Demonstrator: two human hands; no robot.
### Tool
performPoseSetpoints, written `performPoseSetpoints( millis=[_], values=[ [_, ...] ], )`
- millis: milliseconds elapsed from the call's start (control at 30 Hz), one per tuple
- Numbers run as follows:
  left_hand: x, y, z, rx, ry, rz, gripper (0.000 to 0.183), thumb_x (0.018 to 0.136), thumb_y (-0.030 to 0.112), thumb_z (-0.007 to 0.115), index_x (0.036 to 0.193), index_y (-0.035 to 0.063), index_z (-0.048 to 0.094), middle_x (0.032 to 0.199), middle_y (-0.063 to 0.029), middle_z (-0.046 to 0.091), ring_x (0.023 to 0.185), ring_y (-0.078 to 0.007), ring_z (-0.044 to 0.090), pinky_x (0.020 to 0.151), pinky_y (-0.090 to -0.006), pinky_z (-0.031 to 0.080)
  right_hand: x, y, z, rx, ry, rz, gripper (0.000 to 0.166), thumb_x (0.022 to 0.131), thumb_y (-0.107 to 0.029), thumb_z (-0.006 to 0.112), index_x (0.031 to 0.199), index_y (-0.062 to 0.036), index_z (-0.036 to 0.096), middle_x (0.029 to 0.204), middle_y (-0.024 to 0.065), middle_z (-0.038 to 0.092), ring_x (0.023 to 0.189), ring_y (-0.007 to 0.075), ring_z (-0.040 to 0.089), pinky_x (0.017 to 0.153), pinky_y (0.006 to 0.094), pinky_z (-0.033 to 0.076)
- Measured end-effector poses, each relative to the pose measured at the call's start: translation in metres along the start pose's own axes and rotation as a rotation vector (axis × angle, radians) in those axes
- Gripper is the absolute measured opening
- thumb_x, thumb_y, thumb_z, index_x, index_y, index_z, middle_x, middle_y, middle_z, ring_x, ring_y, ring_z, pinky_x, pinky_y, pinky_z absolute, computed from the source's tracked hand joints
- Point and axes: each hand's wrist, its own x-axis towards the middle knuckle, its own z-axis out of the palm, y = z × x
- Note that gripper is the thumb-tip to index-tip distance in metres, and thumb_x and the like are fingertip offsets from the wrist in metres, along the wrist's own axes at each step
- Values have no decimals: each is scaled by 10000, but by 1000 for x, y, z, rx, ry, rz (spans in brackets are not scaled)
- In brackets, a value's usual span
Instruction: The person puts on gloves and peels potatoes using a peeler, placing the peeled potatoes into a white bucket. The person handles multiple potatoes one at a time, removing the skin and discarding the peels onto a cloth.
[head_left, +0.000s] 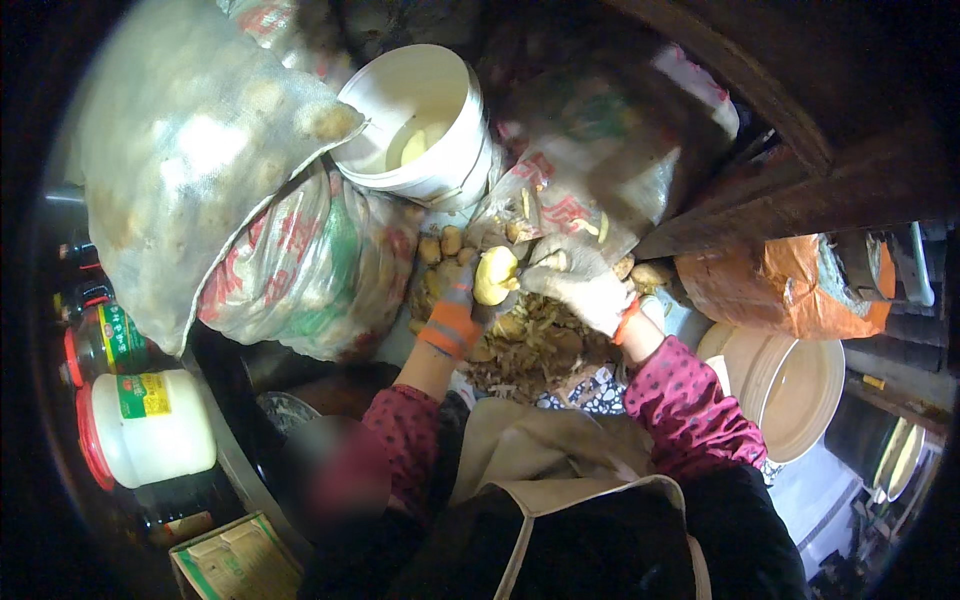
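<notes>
My left hand (459, 311), in a grey work glove with an orange cuff, holds a peeled yellow potato (496, 275). Close to the potato's right side is my right hand (577, 281), in a pale, soiled glove with curled fingers. Something small and pale shows at those fingers, but I cannot make out what it is. Beneath both hands lies a heap of brown potato peelings (551, 349). Unpeeled potatoes (450, 241) lie just beyond my left hand. Ahead stands a white plastic bucket (457, 176), with a peeled potato (413, 147) in liquid inside.
Mesh sacks of potatoes (202, 150) crowd the left, beside a white jar with a red lid (154, 427). Another plastic sack (577, 180) lies ahead, peel strips on it. To the right are a wooden beam (720, 202), an orange sack (750, 281) and a beige tub (750, 375).
</notes>
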Motion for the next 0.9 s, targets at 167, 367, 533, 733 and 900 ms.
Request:
performPoseSetpoints(
  millis=[167, 367, 533, 733, 900],
  values=[
    [7, -16, -29, 95, 20, 89, 368, 831, 43, 547, 1192, 59, 473, 1128, -71, 552, 989, -180, 550, 876, -288, 450, -3, -14, 16, -135, 83, 60, 230, 762, -96, 681, 945, -21, 563, 796, 58, 591, 735, 139, 563, 674, 272, 462],
    [13, -3, -30, 433, 76, 51, 331, 835, 168, 534, 1147, 62, 496, 1101, -88, 561, 1033, -195, 528, 893, -301, 438, -9, -6, 15, 788, -141, 109, 153, 803, -49, 616, 939, -11, 555, 814, 86, 614, 741, 158, 600, 635, 255, 485],
    [36, -24, -57, -739, -265, 18, 281, 874, 283, 485, 1058, 81, 547, 1020, -73, 593, 975, -205, 562, 837, -337, 488, -11, -6, 18, 182, 78, -71, 159, 798, -82, 634, 909, -16, 541, 893, 58, 597, 806, 128, 580, 734, 244, 476],
    [14, -26, -13, -504, 155, -178, 321, 904, 325, 407, 1081, 104, 560, 1012, -60, 610, 862, -205, 593, 831, -325, 491, -6, -25, 31, -726, 138, -601, 142, 732, -105, 662, 849, -48, 606, 911, 84, 597, 870, 229, 578, 776, 331, 454],
    [21, -33, -24, -539, 185, -20, 335, 903, 332, 455, 1143, 109, 523, 1056, -77, 601, 951, -238, 582, 833, -386, 500, -9, -33, 3, 280, 185, -171, 141, 810, -8, 597, 927, 1, 518, 838, 88, 630, 756, 133, 606, 677, 245, 489]
  ],
)
